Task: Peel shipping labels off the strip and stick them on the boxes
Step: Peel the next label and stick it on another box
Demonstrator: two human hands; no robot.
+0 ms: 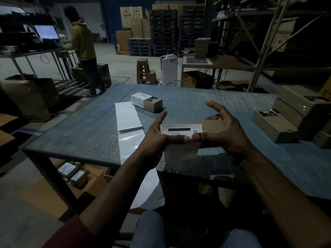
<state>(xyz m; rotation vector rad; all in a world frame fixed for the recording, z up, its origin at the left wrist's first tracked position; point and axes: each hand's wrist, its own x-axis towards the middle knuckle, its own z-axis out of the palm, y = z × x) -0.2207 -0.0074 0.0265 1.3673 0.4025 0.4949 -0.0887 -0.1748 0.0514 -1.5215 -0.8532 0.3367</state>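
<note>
Head view shows a brown box gripped by both hands above the table edge. Left hand and right hand press thumbs on its label; smoothing outward should prevent creases. Right of the box, labelled boxes wait; left lies the strip.

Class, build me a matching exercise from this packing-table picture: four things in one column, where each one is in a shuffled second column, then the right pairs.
Things:
1. box with the fresh label
2. label strip
3. white-sleeved box
4. stacked boxes

Places:
A. table's right edge
B. flat on the table, trailing over the near edge
C. held between both hands
D. lying beyond the strip

Pairs: 1-C, 2-B, 3-D, 4-A
</note>
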